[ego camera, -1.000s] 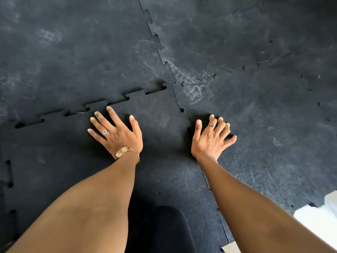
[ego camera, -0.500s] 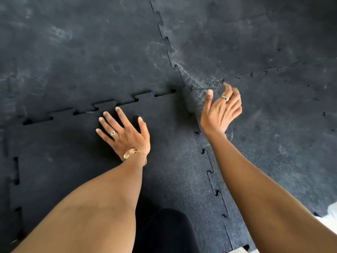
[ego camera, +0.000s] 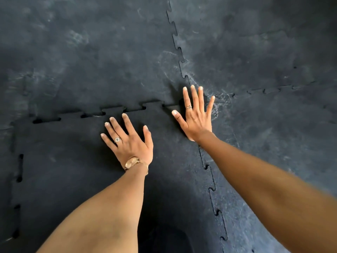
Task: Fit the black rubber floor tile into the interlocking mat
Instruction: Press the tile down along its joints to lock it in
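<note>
Pressing flat with both palms spread: left hand point(ego camera: 130, 143) lying on the black rubber floor tile point(ego camera: 76, 179) just near of its gapping far seam point(ego camera: 113, 111), right hand point(ego camera: 196, 117) sitting nearer that seam's right end, at the tile's far-right corner against the interlocking mat point(ego camera: 91, 61).

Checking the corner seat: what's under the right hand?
The right hand lies flat over the tile's far right corner, where the seams meet. Gaps show along the far seam; the corner joint itself is covered.
</note>
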Demonstrator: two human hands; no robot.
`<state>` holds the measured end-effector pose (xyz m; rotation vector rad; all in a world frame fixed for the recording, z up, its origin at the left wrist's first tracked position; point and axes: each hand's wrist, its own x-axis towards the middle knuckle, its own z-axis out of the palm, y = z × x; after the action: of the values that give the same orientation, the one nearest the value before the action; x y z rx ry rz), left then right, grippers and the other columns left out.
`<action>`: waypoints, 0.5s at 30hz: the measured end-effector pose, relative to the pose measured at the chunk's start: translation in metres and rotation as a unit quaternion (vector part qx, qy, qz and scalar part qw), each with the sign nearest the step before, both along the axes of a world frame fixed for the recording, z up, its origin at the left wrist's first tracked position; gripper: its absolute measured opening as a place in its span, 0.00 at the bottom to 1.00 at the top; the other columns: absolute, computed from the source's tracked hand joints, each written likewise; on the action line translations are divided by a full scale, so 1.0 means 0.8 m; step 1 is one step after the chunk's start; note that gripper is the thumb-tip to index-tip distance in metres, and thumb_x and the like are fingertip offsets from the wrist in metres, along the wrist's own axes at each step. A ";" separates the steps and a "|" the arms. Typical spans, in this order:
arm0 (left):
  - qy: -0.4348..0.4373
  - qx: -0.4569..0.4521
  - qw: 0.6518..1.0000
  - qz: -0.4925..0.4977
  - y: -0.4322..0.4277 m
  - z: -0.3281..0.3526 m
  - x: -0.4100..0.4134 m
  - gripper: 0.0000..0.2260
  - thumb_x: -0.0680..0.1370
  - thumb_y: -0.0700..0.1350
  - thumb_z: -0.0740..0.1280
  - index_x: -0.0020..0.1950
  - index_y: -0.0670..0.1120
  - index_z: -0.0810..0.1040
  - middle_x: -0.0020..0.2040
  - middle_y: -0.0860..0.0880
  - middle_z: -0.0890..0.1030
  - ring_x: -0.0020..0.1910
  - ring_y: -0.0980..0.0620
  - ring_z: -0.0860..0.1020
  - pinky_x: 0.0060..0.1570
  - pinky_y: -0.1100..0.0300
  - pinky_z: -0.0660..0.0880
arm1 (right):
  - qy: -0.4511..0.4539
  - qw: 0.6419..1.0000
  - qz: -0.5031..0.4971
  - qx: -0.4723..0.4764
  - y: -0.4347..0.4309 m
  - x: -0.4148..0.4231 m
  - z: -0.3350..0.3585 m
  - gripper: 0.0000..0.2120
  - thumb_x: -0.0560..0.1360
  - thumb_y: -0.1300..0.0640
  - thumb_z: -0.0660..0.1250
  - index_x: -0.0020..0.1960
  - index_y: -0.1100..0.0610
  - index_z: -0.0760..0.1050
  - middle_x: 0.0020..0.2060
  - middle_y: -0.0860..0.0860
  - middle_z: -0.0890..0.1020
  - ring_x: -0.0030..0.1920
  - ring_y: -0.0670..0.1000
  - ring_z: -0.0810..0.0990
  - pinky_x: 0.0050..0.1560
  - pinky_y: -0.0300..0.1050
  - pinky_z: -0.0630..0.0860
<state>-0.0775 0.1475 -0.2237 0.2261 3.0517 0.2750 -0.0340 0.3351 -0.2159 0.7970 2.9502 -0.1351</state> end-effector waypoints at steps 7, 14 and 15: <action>-0.006 -0.001 1.000 0.002 -0.001 0.006 0.001 0.32 0.80 0.61 0.50 0.79 0.45 0.56 0.78 0.36 0.56 0.78 0.37 0.52 0.75 0.38 0.47 | 0.200 0.979 -0.008 -0.044 0.019 -0.087 0.037 0.37 0.78 0.34 0.41 0.79 0.56 0.43 0.78 0.57 0.46 0.76 0.63 0.38 0.69 0.63 0.27; 0.016 -0.015 1.000 0.003 0.000 -0.001 0.000 0.32 0.79 0.61 0.49 0.78 0.45 0.59 0.77 0.36 0.60 0.77 0.36 0.56 0.74 0.37 0.50 | 0.082 0.996 0.037 -0.013 0.022 -0.114 -0.016 0.35 0.79 0.35 0.38 0.78 0.53 0.37 0.79 0.54 0.43 0.77 0.59 0.35 0.69 0.74 0.35; 0.009 -0.016 1.000 0.001 -0.002 0.001 0.000 0.32 0.79 0.61 0.49 0.78 0.45 0.59 0.77 0.36 0.59 0.77 0.36 0.56 0.74 0.37 0.50 | 0.075 0.996 0.033 -0.020 0.022 -0.117 -0.012 0.35 0.78 0.34 0.37 0.78 0.53 0.37 0.79 0.54 0.43 0.77 0.59 0.35 0.69 0.73 0.34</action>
<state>-0.0773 0.1463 -0.2233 0.2246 3.0724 0.2254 -0.1276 0.3530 -0.2255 0.7127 3.0997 -0.2595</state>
